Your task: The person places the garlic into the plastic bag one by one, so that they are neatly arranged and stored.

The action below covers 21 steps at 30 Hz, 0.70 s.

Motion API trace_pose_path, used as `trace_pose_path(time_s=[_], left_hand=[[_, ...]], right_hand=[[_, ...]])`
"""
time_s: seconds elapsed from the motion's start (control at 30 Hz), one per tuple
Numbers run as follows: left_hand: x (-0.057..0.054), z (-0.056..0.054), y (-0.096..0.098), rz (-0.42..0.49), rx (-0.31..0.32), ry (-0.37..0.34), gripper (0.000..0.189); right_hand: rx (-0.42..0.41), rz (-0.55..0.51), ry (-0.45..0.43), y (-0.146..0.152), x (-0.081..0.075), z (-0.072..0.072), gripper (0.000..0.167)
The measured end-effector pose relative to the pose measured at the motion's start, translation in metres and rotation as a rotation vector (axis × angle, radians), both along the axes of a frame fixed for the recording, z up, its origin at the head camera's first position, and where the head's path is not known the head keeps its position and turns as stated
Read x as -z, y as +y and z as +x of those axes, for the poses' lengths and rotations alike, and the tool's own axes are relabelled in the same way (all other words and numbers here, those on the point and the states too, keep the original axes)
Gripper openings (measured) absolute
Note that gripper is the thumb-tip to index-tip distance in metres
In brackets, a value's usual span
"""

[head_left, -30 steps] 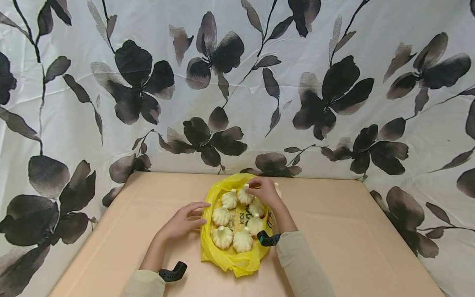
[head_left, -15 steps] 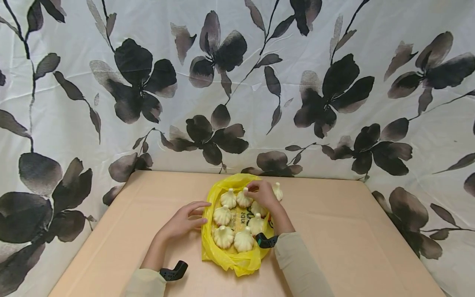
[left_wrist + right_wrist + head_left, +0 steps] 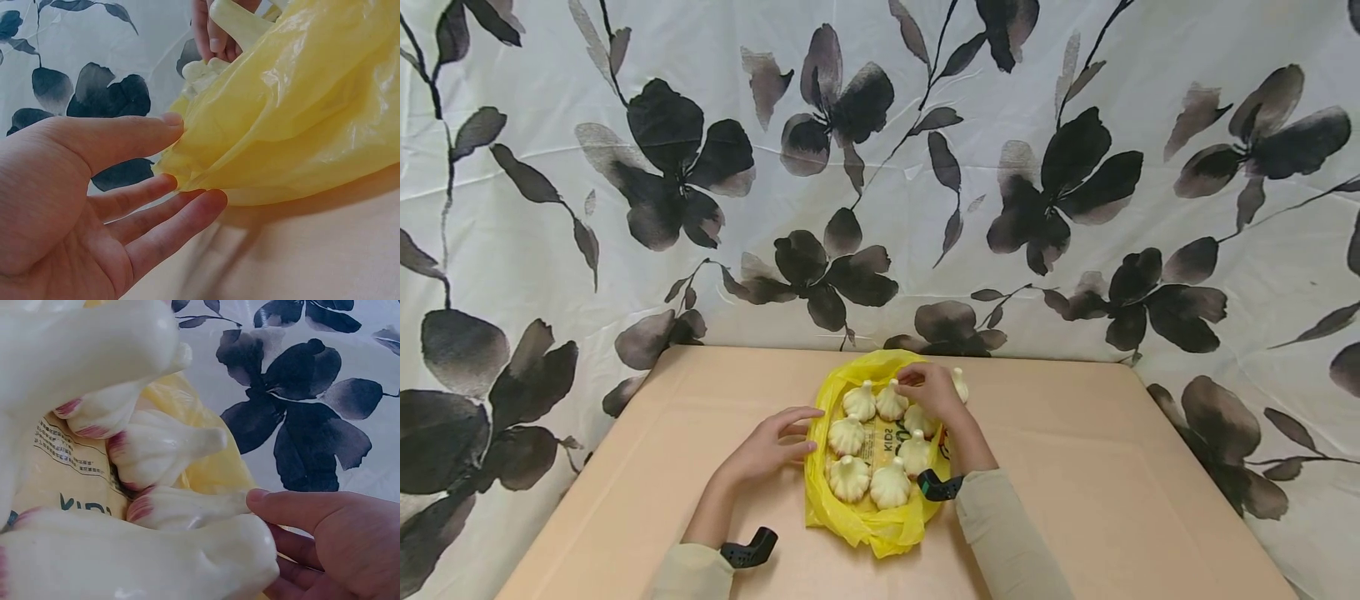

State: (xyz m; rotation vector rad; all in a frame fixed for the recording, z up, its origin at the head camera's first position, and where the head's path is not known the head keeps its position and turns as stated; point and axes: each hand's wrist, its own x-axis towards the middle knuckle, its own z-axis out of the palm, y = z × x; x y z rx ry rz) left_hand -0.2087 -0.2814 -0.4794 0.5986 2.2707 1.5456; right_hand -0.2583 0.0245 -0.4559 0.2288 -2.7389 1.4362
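Note:
A yellow plastic bag (image 3: 842, 521), its mouth rolled back, sits on the table with several white garlic bulbs (image 3: 890, 483) arranged in a ring inside. My right hand (image 3: 931, 390) reaches over its far right side. In the right wrist view, the thumb and fingers pinch the stem of one garlic bulb (image 3: 181, 506), whose purple-streaked base rests in the bag. My left hand (image 3: 775, 442) is at the bag's left side. Its thumb and fingers (image 3: 178, 222) reach out loosely and touch the yellow plastic (image 3: 250, 150).
One more garlic bulb (image 3: 960, 385) lies outside the bag, just beyond my right hand. The tan table (image 3: 1075, 467) ends at a white curtain (image 3: 925, 208) printed with dark flowers. Black cameras (image 3: 750, 550) are strapped to both wrists.
The pinched garlic bulb and the one left of it have shifted slightly left within the bag. Both hands keep nearly the same places.

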Motion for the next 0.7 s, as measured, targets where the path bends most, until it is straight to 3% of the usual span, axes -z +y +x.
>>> trace_pose_path(time_s=[0.2, 0.7], left_hand=[[-0.002, 0.001, -0.003, -0.012, 0.014, 0.022, 0.049], [-0.001, 0.004, -0.007, 0.019, 0.047, -0.003, 0.051]], right_hand=[[0.022, 0.005, 0.019, 0.004, -0.007, 0.007, 0.021], [0.039, -0.030, 0.045, 0.020, -0.025, 0.025, 0.023]])
